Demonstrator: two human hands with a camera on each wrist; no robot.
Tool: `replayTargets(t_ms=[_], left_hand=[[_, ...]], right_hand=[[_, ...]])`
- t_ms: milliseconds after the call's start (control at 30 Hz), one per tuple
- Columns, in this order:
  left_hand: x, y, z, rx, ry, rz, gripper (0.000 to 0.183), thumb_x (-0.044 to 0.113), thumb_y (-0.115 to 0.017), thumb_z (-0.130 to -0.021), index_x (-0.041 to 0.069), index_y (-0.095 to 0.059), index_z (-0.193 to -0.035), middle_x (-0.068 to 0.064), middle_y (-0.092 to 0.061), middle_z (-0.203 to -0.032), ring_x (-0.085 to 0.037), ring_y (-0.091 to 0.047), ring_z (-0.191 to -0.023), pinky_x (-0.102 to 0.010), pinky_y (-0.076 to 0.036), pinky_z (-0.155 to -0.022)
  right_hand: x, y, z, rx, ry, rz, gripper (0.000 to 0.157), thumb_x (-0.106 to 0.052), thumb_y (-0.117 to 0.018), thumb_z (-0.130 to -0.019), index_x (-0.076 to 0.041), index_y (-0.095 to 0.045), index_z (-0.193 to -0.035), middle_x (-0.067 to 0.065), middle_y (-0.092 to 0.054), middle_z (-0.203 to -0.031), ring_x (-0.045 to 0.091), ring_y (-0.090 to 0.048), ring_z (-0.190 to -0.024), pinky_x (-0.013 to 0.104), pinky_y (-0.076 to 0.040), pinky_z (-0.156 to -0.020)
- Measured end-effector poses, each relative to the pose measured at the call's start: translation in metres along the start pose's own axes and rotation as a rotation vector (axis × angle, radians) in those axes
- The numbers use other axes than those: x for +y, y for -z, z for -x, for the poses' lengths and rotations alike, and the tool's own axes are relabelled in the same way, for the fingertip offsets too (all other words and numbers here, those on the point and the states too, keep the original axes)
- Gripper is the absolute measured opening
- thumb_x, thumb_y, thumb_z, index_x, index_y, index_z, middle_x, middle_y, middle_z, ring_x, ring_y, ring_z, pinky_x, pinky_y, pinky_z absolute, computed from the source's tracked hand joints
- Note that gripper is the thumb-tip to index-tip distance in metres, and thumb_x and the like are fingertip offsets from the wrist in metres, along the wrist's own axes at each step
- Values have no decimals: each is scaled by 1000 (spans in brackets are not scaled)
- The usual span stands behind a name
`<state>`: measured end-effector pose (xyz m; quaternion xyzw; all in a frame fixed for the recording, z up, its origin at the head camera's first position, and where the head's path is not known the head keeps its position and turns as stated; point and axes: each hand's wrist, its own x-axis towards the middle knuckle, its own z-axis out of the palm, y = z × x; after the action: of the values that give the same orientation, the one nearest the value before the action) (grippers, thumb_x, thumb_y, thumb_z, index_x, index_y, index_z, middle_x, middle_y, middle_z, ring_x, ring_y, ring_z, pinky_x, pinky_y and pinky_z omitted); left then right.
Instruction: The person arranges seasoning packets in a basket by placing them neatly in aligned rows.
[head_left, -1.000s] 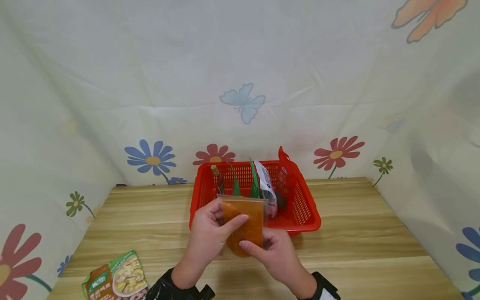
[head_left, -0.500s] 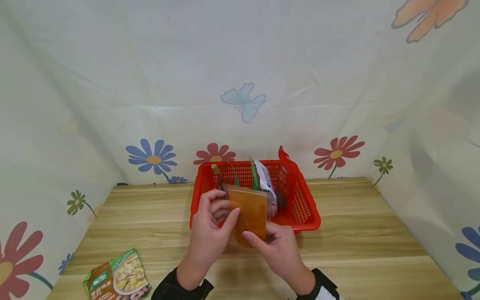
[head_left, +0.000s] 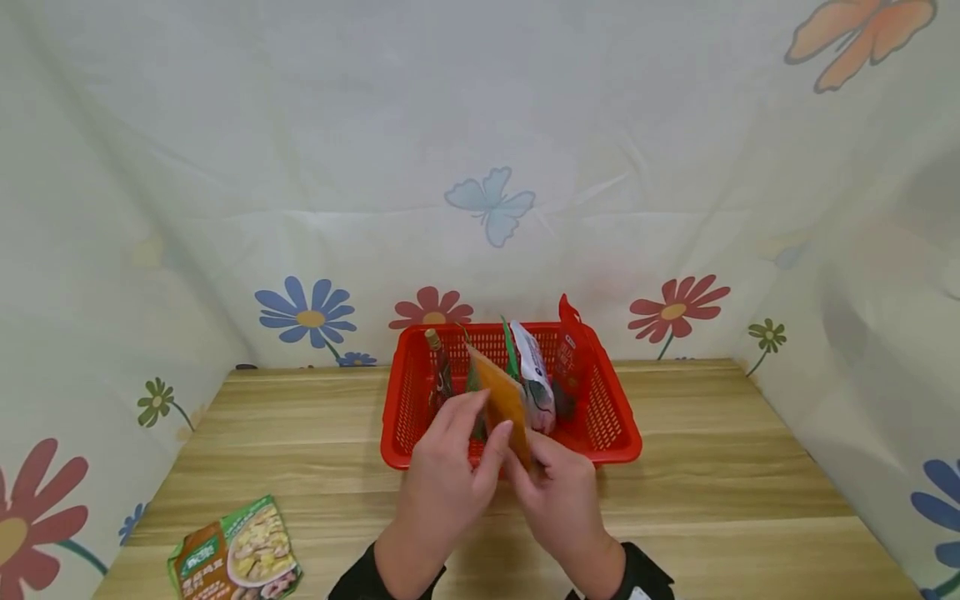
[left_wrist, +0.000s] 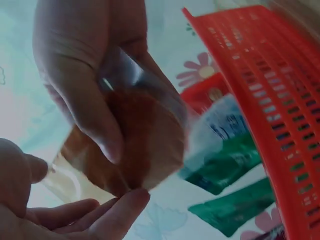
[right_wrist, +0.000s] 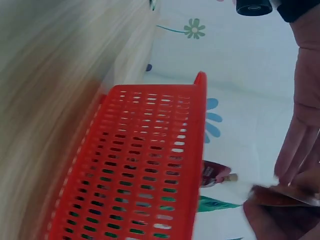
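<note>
Both hands hold a flat clear pouch with orange-brown contents [head_left: 502,396] above the front of the red basket [head_left: 632,448]. The left hand [head_left: 441,479] pinches one side of the pouch between thumb and fingers. Opposite it, the right hand [head_left: 564,500] grips the lower part. In the left wrist view, the right thumb [left_wrist: 102,130] presses on the film and left fingers [left_wrist: 117,212] touch an edge. The pouch [right_wrist: 285,196] shows nearly edge-on in the right wrist view, where the grip is partly hidden.
In the basket stand a slim dark bottle [head_left: 442,379], green packets [left_wrist: 227,167], a white packet [head_left: 534,375] and a red bag [head_left: 573,354]. A green-and-brown food packet [head_left: 236,554] lies at the table's front left. A flowered cloth [head_left: 360,200] hangs behind.
The pouch has turned from facing the head camera to nearly edge-on and risen slightly toward the basket. The left hand has moved right, closer to the right hand.
</note>
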<state>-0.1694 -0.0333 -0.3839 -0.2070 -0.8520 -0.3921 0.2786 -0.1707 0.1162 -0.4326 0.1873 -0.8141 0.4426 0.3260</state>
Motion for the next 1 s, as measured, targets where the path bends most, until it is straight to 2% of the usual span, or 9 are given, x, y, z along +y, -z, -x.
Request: replayTargets(t_ms=[67,133,233,300,400,533,733,867,1000], left_hand=[[5,0,1,-39,55,40,52,39,-66,-99,4,-60,-137,-10,-67,-131,-23,-69,-118,-37,-60,-89],[9,1,1,-63,112,82,57,45,-64,-99,6,-59,-140,-7,-67,-135,-22,-68,-121,-38,-60,-91],[12,1,0,-74,164,106,60,51,-66,-96,9,-61,-139,-4,-69,-133,-20,-70,-118,-37,-60,-91],[13,2,-1,-71,182,118,60,51,-70,-93,10,-63,-136,-2,-71,-128,-18,-71,-113,-36,-61,-90],[14,3,-1,-49,163,109,54,49,-73,-92,11,-64,-129,-1,-72,-118,-15,-73,-104,-34,-62,-86],[12,5,-1,3,87,64,39,37,-74,-94,8,-68,-120,-3,-73,-105,-13,-74,-93,-29,-62,-80],[8,14,-4,70,-31,-46,18,19,-73,-96,4,-77,-103,-6,-78,-91,-15,-76,-80,-24,-61,-72],[5,20,-6,74,-28,-105,16,18,-72,-96,3,-78,-98,-7,-79,-88,-18,-78,-80,-26,-62,-72],[1,25,-7,59,24,-147,19,19,-70,-98,2,-77,-96,-7,-78,-84,-19,-77,-75,-28,-62,-69]], right_hand=[[-4,1,2,-47,-2,73,23,-12,-84,-84,-14,-74,-105,-2,-78,-96,5,-70,-81,22,-60,-80],[-8,1,4,-102,-3,125,34,-14,-86,-82,-11,-72,-112,-1,-77,-103,6,-72,-87,27,-61,-82],[-14,2,9,-169,-3,142,62,-18,-89,-80,-8,-64,-135,5,-75,-122,12,-75,-101,31,-61,-85],[-17,2,11,-195,21,161,79,-22,-90,-78,-8,-55,-147,8,-70,-134,16,-74,-108,33,-61,-87],[-20,2,14,-214,78,223,89,-27,-92,-75,-8,-50,-151,9,-64,-143,19,-72,-116,36,-61,-89],[-23,5,14,-230,143,263,86,-32,-92,-74,-8,-54,-148,7,-64,-143,20,-69,-121,37,-60,-91],[-18,13,11,-289,144,137,74,-30,-86,-84,-20,-53,-150,-1,-59,-148,16,-66,-126,34,-58,-93],[0,22,7,-290,153,106,55,-27,-85,-85,-20,-66,-137,-3,-65,-141,15,-68,-123,34,-59,-91],[29,32,2,-265,182,202,42,-29,-90,-79,-16,-78,-117,0,-75,-123,16,-74,-109,34,-62,-85]])
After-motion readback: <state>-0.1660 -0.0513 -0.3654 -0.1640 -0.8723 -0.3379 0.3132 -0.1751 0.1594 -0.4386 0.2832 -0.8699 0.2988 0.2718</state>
